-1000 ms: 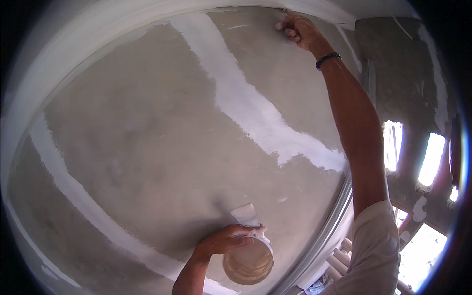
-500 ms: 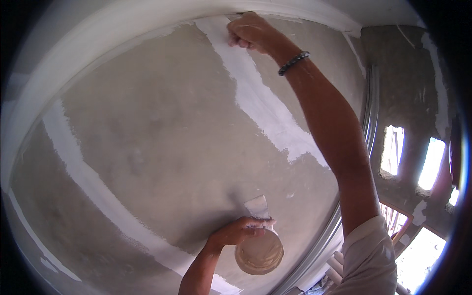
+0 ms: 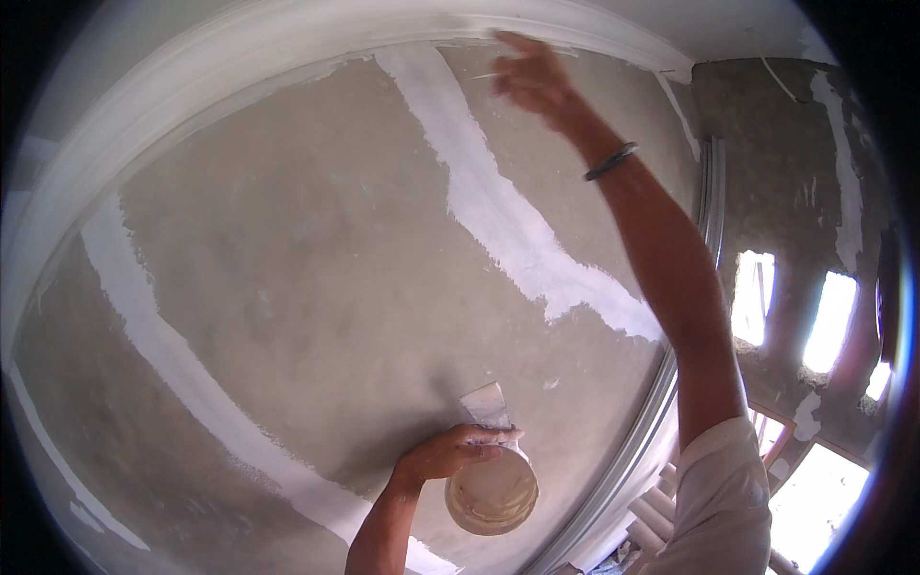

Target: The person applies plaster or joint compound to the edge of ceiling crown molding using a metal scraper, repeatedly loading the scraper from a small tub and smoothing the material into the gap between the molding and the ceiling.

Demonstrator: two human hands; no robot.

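My left hand is closed at the rim of a round, beige-brown tub. A putty knife with a broad, whitish-smeared blade sticks up from the same grip, its blade pointing toward the wall. Up high, just below the white cornice, my right hand is raised with curled fingers, one reaching further out than the others. Motion smears it; a thin pale streak shows beside the fingers, but what it holds cannot be made out. Behind both hands stands a grey wall with a jagged white filler band.
A white cornice curves along the top. Another white band runs down the wall at left. Metal profiles stand along the right side. Beyond them is a darker wall with bright openings, and pale rolls lie below.
My right hand has moved right and slightly down from the top of the white band, its fingers spreading somewhat. The left hand still grips the tub and putty knife; they sit slightly further left.
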